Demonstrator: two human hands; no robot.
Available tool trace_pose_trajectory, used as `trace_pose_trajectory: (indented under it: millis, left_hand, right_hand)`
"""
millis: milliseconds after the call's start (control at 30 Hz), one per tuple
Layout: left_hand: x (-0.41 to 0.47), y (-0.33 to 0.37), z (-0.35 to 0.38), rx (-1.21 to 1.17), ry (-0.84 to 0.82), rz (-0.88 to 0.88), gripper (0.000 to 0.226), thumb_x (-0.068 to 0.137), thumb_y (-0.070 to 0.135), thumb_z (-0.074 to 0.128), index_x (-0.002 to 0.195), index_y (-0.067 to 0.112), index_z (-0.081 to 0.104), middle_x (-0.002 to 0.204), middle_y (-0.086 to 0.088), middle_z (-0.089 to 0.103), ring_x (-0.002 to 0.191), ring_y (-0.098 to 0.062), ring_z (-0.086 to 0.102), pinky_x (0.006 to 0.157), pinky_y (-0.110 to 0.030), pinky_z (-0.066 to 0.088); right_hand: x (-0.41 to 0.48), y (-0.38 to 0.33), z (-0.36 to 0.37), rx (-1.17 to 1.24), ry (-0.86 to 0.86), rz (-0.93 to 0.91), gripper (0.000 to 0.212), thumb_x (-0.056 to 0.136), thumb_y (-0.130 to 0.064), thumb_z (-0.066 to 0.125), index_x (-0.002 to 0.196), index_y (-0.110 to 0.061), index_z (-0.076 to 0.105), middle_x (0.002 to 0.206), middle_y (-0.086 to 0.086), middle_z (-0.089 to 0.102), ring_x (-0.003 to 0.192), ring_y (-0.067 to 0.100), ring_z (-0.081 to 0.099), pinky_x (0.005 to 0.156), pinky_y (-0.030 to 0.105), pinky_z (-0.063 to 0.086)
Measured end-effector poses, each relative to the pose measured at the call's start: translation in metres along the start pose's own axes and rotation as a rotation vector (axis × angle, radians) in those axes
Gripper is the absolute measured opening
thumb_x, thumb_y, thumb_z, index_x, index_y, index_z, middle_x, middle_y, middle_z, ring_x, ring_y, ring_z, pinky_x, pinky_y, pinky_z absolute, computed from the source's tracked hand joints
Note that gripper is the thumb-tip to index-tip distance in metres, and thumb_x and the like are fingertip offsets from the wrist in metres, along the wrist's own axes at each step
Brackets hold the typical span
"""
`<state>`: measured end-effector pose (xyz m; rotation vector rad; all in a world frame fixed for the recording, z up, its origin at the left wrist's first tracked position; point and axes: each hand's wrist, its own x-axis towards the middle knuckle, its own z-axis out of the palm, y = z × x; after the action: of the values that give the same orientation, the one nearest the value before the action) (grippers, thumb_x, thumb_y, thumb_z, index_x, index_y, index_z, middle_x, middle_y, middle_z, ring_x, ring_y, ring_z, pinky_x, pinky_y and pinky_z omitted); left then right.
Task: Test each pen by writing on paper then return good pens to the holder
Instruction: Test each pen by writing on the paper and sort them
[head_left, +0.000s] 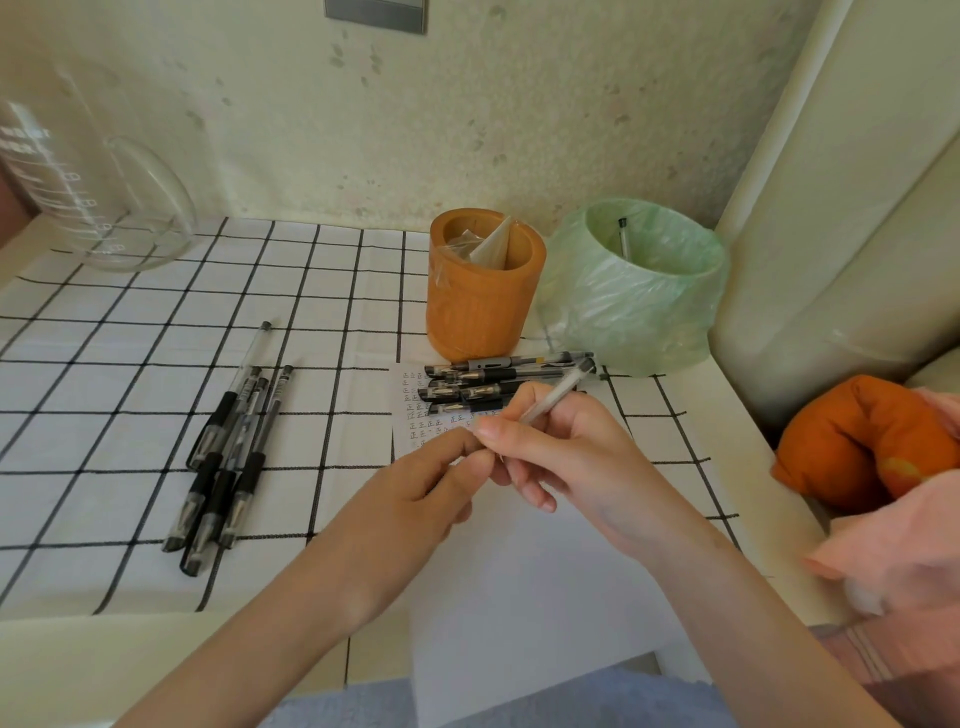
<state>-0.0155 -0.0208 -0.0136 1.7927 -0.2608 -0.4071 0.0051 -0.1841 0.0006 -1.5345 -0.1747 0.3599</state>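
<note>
My right hand (561, 457) grips a clear pen (558, 392) whose back end points up and right over the white paper (524, 571). My left hand (415, 493) meets it at the pen's lower end, fingertips pinching there; the tip is hidden. The paper's top bears rows of written marks (415, 410). A pile of black-grip pens (498, 382) lies across the paper's top edge. Another group of several pens (228, 447) lies on the checked cloth to the left. The orange pen holder (483, 291) stands behind the paper with crumpled plastic inside.
A small bin lined with a green bag (634, 286) stands right of the holder, one pen (623, 239) inside. A glass jug (88, 192) sits at the back left. An orange cushion (862, 441) lies off the table's right edge.
</note>
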Motion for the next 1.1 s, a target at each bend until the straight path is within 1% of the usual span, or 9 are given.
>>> trace_pose_trajectory:
  millis: [200,367,533,633,733,800,933,1000,1100]
  left_hand:
    - [-0.001,0.006,0.002,-0.021,0.027,0.085,0.022,0.094,0.024,0.043,0.086,0.017,0.062,0.055,0.013,0.046,0.047,-0.002,0.036,0.045,-0.008,0.031]
    - [-0.003,0.011,0.004,-0.082,0.044,0.108,0.024,0.084,0.039,0.048,0.090,0.025,0.067,0.043,0.009,0.035,0.040,-0.006,0.022,0.040,-0.010,0.022]
    - [-0.001,-0.001,0.000,0.004,0.090,0.001,0.032,0.084,0.062,0.043,0.093,0.038,0.060,0.052,0.010,0.040,0.045,-0.004,0.034,0.052,-0.022,0.029]
    - [0.000,-0.007,0.000,0.054,0.131,-0.017,0.018,0.095,0.034,0.039,0.095,0.036,0.057,0.060,0.007,0.045,0.051,-0.003,0.038,0.056,-0.020,0.034]
    - [-0.001,-0.010,0.003,0.185,0.110,0.017,0.028,0.098,0.017,0.030,0.099,0.032,0.053,0.071,0.007,0.052,0.058,0.003,0.046,0.052,-0.009,0.035]
    - [-0.001,-0.012,0.006,0.270,0.062,0.024,0.029,0.099,0.015,0.030,0.099,0.034,0.052,0.075,0.008,0.054,0.066,0.003,0.050,0.058,-0.008,0.037]
    - [0.000,-0.018,0.007,0.421,0.037,0.070,0.030,0.098,0.014,0.034,0.103,0.037,0.052,0.079,0.010,0.055,0.072,-0.006,0.054,0.065,-0.012,0.040]
    - [0.000,-0.021,0.005,0.473,0.047,0.099,0.029,0.098,0.016,0.035,0.106,0.038,0.052,0.081,0.011,0.054,0.072,-0.009,0.054,0.066,-0.014,0.040]
    - [0.001,-0.024,0.003,0.531,0.039,0.120,0.027,0.098,0.019,0.035,0.108,0.037,0.053,0.084,0.012,0.052,0.073,-0.008,0.053,0.069,-0.015,0.039]
  right_hand:
    - [-0.001,-0.002,-0.003,-0.020,-0.047,-0.054,0.015,0.080,-0.023,0.064,0.065,-0.022,0.060,0.048,0.001,0.052,0.051,0.016,0.050,0.046,0.024,0.037]
    - [-0.001,-0.008,-0.010,-0.001,-0.039,-0.066,0.015,0.080,-0.020,0.063,0.067,-0.021,0.056,0.046,-0.001,0.049,0.044,0.009,0.046,0.058,0.031,0.040]
    - [0.003,-0.007,-0.017,0.052,0.176,-0.061,0.021,0.089,-0.009,0.058,0.070,-0.014,0.052,0.044,0.001,0.047,0.035,0.013,0.038,0.038,0.020,0.032]
    - [0.007,-0.013,-0.037,0.218,0.377,-0.105,0.012,0.093,-0.006,0.045,0.087,-0.011,0.055,0.046,0.005,0.053,0.037,0.016,0.046,0.036,0.020,0.033]
    - [0.009,-0.014,-0.054,0.179,0.392,-0.069,0.026,0.096,-0.014,0.039,0.104,-0.008,0.063,0.069,0.013,0.069,0.063,0.024,0.069,0.044,0.024,0.044]
    - [0.014,-0.009,-0.057,0.126,0.410,-0.027,0.027,0.095,-0.019,0.044,0.097,-0.003,0.067,0.079,0.016,0.073,0.075,0.027,0.072,0.044,0.024,0.044]
    - [0.026,0.009,-0.058,-0.059,0.587,-0.018,0.027,0.082,-0.024,0.072,0.071,-0.004,0.057,0.052,0.005,0.061,0.044,0.014,0.055,0.035,0.019,0.030]
    - [0.030,0.019,-0.059,-0.078,0.665,-0.021,0.035,0.080,-0.022,0.075,0.059,-0.011,0.049,0.044,0.002,0.052,0.036,0.010,0.044,0.035,0.016,0.030]
    - [0.033,0.029,-0.060,-0.053,0.698,-0.046,0.033,0.086,-0.019,0.068,0.061,-0.009,0.050,0.042,0.004,0.052,0.032,0.011,0.043,0.034,0.016,0.030]
